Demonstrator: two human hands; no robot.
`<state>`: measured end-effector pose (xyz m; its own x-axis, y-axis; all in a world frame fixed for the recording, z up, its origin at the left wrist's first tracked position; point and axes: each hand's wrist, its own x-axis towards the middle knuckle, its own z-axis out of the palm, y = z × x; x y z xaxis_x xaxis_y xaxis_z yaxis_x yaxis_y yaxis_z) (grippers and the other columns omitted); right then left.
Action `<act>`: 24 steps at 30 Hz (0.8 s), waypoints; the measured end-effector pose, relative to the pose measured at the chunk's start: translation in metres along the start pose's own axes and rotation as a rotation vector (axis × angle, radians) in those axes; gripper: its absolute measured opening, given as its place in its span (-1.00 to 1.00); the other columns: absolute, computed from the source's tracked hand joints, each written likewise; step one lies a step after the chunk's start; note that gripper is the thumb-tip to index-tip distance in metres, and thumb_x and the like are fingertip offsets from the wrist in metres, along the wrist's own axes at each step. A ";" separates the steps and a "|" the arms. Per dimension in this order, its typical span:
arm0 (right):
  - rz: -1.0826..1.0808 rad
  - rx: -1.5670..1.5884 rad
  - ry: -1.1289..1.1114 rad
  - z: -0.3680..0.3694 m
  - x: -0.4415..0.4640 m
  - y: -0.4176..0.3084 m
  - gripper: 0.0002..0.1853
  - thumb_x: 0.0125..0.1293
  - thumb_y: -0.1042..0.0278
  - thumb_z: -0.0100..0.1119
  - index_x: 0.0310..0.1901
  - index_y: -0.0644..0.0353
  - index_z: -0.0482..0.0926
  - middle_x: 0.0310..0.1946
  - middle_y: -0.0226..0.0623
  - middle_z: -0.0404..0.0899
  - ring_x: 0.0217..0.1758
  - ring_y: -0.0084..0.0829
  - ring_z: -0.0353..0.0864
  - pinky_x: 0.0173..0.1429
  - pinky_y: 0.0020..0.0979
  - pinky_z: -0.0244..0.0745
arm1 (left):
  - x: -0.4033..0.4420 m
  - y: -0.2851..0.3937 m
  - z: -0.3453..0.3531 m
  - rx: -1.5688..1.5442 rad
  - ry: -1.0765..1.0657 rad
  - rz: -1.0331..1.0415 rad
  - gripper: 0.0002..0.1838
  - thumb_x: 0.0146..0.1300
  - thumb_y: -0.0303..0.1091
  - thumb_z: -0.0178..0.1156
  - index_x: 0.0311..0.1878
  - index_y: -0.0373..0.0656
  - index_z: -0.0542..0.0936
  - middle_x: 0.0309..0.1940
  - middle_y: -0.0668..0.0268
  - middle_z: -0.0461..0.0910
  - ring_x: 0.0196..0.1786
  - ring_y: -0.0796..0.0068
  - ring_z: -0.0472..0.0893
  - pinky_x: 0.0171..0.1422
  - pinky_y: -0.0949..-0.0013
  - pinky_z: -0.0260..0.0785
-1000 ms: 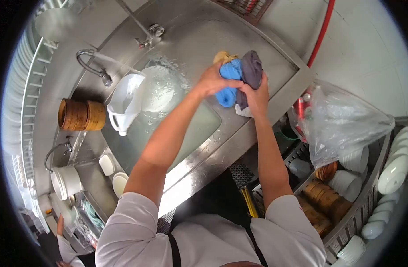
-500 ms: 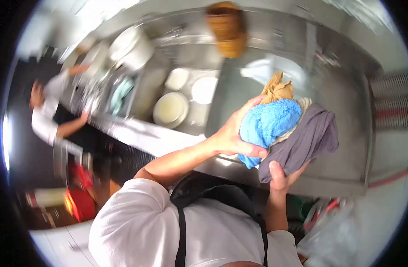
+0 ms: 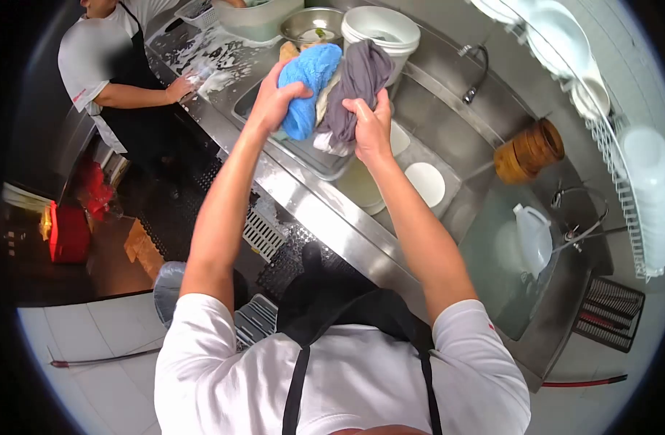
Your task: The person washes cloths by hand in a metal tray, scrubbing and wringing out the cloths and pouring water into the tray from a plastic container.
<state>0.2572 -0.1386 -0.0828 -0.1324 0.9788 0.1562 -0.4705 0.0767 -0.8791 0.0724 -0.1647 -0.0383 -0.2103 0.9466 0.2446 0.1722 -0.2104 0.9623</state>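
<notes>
1. Wrapping around a blue cloth (image 3: pixel 309 80), the left grip (image 3: pixel 274 105) has its fingers curled behind the fabric and its thumb across the near side.
2. Just to its right, the right grip (image 3: pixel 373 127) is bent firmly around a grey cloth (image 3: pixel 360 83), thumb pressed on top.
3. Between the two grips, a cream cloth (image 3: pixel 326 100) is squeezed against its neighbours; a tan cloth (image 3: pixel 289 51) pokes out past the left grip, and a white cloth (image 3: pixel 334 142) hangs beside the right grip.
4. Beyond the right grip stands a white bucket (image 3: pixel 401 49); beyond the left grip, a metal bowl (image 3: pixel 312 27).
5. Well to the right of the right grip are wooden steamers (image 3: pixel 528 150) and a white jug (image 3: pixel 533 239) in a water-filled basin (image 3: pixel 503 304).
6. Left of the left grip, a co-worker's hand (image 3: pixel 180 88) reaches the sudsy steel desk (image 3: pixel 220 119).
</notes>
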 end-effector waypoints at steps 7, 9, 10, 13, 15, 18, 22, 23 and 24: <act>0.187 -0.483 0.093 -0.019 0.000 0.044 -0.40 0.20 0.36 0.30 0.26 0.33 0.36 0.19 0.07 0.45 0.20 -0.26 0.52 0.25 -0.29 0.42 | 0.070 -0.112 -0.051 0.445 -0.200 -0.166 -0.16 0.00 0.08 0.34 0.36 -0.10 0.39 0.27 -0.08 0.43 0.31 0.05 0.45 0.38 0.20 0.24; 0.149 -0.446 0.179 -0.053 -0.029 0.029 -0.43 0.22 0.34 0.30 0.25 0.31 0.38 0.14 0.04 0.49 0.16 -0.28 0.53 0.24 -0.31 0.43 | 0.058 -0.112 -0.042 0.758 -0.213 -0.076 -0.11 0.03 0.17 0.34 0.37 -0.14 0.36 0.33 -0.07 0.36 0.38 -0.01 0.34 0.44 0.13 0.16; 0.125 -0.430 0.232 -0.074 -0.043 0.020 -0.44 0.23 0.34 0.30 0.24 0.30 0.38 0.11 0.02 0.50 0.15 -0.29 0.53 0.24 -0.33 0.43 | 0.051 -0.112 -0.035 0.907 -0.225 -0.013 -0.08 0.05 0.21 0.33 0.38 -0.17 0.34 0.36 -0.06 0.32 0.42 -0.04 0.28 0.47 0.09 0.11; -0.002 -0.536 0.613 -0.168 -0.092 -0.014 -0.49 0.26 0.33 0.28 0.21 0.29 0.40 0.04 -0.07 0.54 0.10 -0.36 0.53 0.21 -0.35 0.43 | 0.039 -0.132 -0.021 1.032 -0.240 0.142 0.02 0.01 0.35 0.30 0.43 -0.12 0.28 0.33 -0.13 0.33 0.42 -0.14 0.23 0.48 -0.06 0.04; -0.015 -0.761 0.883 -0.251 -0.139 -0.040 -0.48 0.24 0.34 0.29 0.20 0.30 0.40 0.02 -0.13 0.54 0.07 -0.40 0.53 0.20 -0.35 0.43 | 0.029 -0.157 -0.016 1.189 -0.257 0.259 0.09 0.05 0.33 0.28 0.53 -0.06 0.07 0.40 -0.22 0.17 0.46 -0.26 0.10 0.47 -0.21 -0.04; 0.023 -1.055 1.181 -0.391 -0.205 -0.083 -0.44 0.19 0.30 0.33 0.20 0.27 0.40 0.03 -0.11 0.54 0.08 -0.29 0.54 0.21 -0.29 0.41 | 0.005 -0.134 0.013 1.282 -0.131 -0.006 0.09 0.07 0.26 0.32 0.53 -0.05 0.04 0.45 -0.21 0.09 0.50 -0.31 0.00 0.45 -0.38 -0.19; -0.028 -1.750 1.250 -0.455 -0.221 -0.178 -0.35 0.13 0.31 0.35 0.27 0.23 0.37 0.18 0.09 0.43 0.26 0.03 0.40 0.30 -0.12 0.33 | -0.032 -0.074 0.093 0.627 -0.010 0.473 -0.24 0.21 -0.21 0.37 0.38 -0.33 0.27 0.36 -0.15 0.25 0.45 -0.09 0.19 0.53 0.05 -0.04; 0.045 -1.765 1.097 -0.470 -0.212 -0.195 -0.33 0.12 0.30 0.35 0.30 0.16 0.37 0.22 0.09 0.39 0.29 0.03 0.37 0.32 -0.11 0.32 | -0.045 -0.062 0.120 0.527 -0.079 0.441 -0.26 0.19 -0.25 0.38 0.36 -0.32 0.29 0.34 -0.12 0.28 0.43 -0.05 0.23 0.52 0.07 0.00; 0.114 -1.771 0.942 -0.487 -0.200 -0.209 -0.30 0.11 0.29 0.36 0.33 0.09 0.36 0.26 0.08 0.35 0.32 0.04 0.34 0.34 -0.10 0.32 | -0.056 -0.053 0.146 0.429 -0.145 0.407 -0.28 0.18 -0.28 0.38 0.35 -0.32 0.31 0.33 -0.09 0.31 0.42 -0.01 0.27 0.50 0.08 0.05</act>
<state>0.8067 -0.2577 -0.1490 0.5950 0.7208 0.3555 0.8003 -0.4907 -0.3446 0.2154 -0.1707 -0.1207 0.0823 0.8407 0.5352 0.5900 -0.4739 0.6537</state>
